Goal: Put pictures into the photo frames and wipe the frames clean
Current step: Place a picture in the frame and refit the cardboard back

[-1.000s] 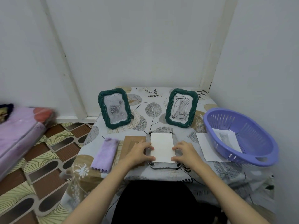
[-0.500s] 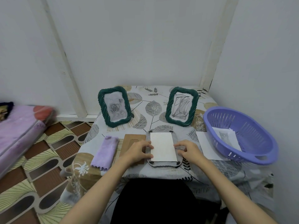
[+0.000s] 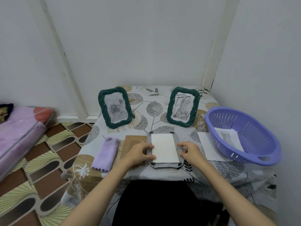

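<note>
Looking down at the table (image 3: 162, 98) from the head cam, I'd say we're roughly two thirds of the way through the loading part. Two green frames are already standing at the back with pictures in them: the left green frame (image 3: 115, 107) shows a rose print, the right green frame (image 3: 183, 107) a black scribble drawing.

The third frame (image 3: 164, 150) lies face down at the near edge, between both hands, with a white sheet (image 3: 164, 148) laid on its back. My guess is that's the picture, blank side up. The left hand (image 3: 138, 152) rests on the frame's left edge, fingers curled onto it with the tips touching the sheet's edge. The right hand (image 3: 189, 151) is at the right edge, fingers loosely bent. I can't tell if it's really pinching anything or just touching.

Still to do, as far as I can judge: the brown backing board (image 3: 135, 142) lying just left of the frame has to go on, then stand it up. The purple cloth (image 3: 105, 154) sits folded further left. Whether the standing frames have been wiped, I can't tell. There's also a loose sheet (image 3: 210, 147) beside the purple basket (image 3: 244, 136), and a cat picture (image 3: 228, 137) inside it.
</note>
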Motion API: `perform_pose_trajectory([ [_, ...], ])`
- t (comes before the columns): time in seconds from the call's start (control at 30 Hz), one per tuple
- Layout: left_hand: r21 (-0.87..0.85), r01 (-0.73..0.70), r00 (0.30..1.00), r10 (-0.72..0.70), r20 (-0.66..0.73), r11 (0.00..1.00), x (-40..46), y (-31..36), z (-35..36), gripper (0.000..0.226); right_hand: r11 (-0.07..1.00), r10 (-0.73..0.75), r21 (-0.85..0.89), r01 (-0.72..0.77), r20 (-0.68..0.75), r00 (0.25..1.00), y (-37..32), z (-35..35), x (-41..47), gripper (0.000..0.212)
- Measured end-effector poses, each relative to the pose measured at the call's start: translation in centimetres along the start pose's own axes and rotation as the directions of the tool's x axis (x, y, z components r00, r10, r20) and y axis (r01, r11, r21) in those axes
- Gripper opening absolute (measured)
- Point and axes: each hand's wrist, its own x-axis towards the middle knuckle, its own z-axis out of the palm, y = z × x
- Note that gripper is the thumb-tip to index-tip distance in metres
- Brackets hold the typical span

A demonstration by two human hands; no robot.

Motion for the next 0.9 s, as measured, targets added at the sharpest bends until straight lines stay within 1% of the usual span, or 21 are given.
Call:
perform_pose_trajectory([
  [0.13, 0.006, -0.006, 1.0, 0.006, -0.018, 1.0, 0.0, -0.1, 0.1, 0.055, 1.0, 0.007, 0.027, -0.007, 0.008, 1.0, -0.1, 0.0, 0.0, 0.036],
  [0.27, 0.023, -0.028, 1.0, 0.028, 0.004, 0.999, 0.2, -0.2, 0.2, 0.059, 1.0, 0.005, 0.027, -0.005, 0.004, 1.0, -0.2, 0.1, 0.0, 0.036],
  [0.47, 0.019, -0.029, 1.0, 0.03, -0.01, 0.999, 0.2, -0.3, 0.0, 0.059, 0.999, -0.015, 0.034, 0.014, 0.015, 1.0, -0.5, 0.2, -0.2, 0.032],
  [0.5, 0.036, -0.032, 0.998, 0.034, -0.048, 0.999, 0.1, -0.4, -0.1, 0.057, 0.999, -0.016, 0.034, 0.016, 0.015, 1.0, -0.6, 0.2, -0.3, 0.032],
  [0.57, 0.114, -0.009, 0.975, 0.034, -0.22, 0.993, -0.1, -1.0, -0.3, 0.055, 0.999, -0.017, 0.028, 0.017, -0.001, 1.0, -0.5, 0.3, -0.4, 0.032],
  [0.63, 0.145, 0.107, 0.908, -0.038, -0.417, 0.984, -0.7, -1.9, -0.2, 0.055, 1.0, -0.002, 0.026, 0.003, -0.029, 1.0, -0.3, 0.6, -0.5, 0.037],
  [0.67, 0.126, 0.179, 0.879, -0.102, -0.465, 0.976, -1.0, -2.2, -0.1, 0.056, 0.999, 0.015, 0.036, -0.013, -0.044, 0.999, -0.2, 0.7, -0.5, 0.039],
  [0.7, 0.095, 0.223, 0.862, -0.151, -0.484, 0.97, -1.2, -2.6, 0.2, 0.057, 0.999, 0.031, 0.044, -0.029, -0.057, 0.998, -0.2, 0.9, -0.5, 0.04],
  [0.73, 0.053, 0.237, 0.853, -0.182, -0.489, 0.97, -1.4, -2.7, 0.5, 0.055, 0.998, 0.046, 0.044, -0.043, -0.067, 0.997, -0.2, 0.9, -0.6, 0.038],
  [0.8, -0.026, 0.223, 0.837, -0.205, -0.508, 0.974, -1.9, -2.8, 1.0, 0.054, 0.998, 0.062, 0.031, -0.06, -0.079, 0.995, -0.4, 1.1, -0.7, 0.03],
  [0.9, -0.072, 0.216, 0.809, -0.22, -0.545, 0.974, -2.0, -2.9, 1.6, 0.057, 0.996, 0.078, 0.043, -0.074, -0.097, 0.992, -0.6, 1.2, -0.9, 0.021],
])
